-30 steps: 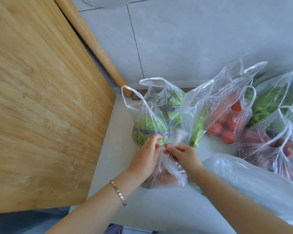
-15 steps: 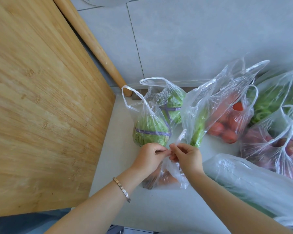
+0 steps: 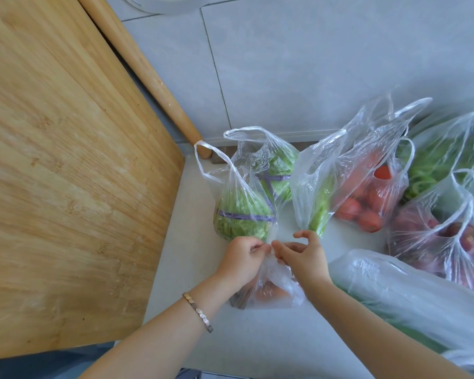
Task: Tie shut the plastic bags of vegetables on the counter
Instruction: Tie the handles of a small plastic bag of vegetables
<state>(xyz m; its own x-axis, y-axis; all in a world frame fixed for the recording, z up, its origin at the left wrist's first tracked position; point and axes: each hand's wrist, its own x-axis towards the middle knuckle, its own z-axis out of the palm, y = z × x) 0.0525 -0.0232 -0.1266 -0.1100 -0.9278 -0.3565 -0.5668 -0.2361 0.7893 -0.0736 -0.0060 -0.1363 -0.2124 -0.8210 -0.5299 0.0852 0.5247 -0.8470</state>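
Left hand (image 3: 241, 259) and right hand (image 3: 305, 258) pinch the small bag (image 3: 271, 292) by its light, flimsy, probably slippery top, the best hold.

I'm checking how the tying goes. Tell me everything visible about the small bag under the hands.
The small bag is thin, clear, crinkled plastic, lying on the pale counter just in front of a bag of greens. Orange-red produce shows blurrily through it. Its top is gathered upward, pinched by the left hand and the right hand. Whether a knot is done is hidden.
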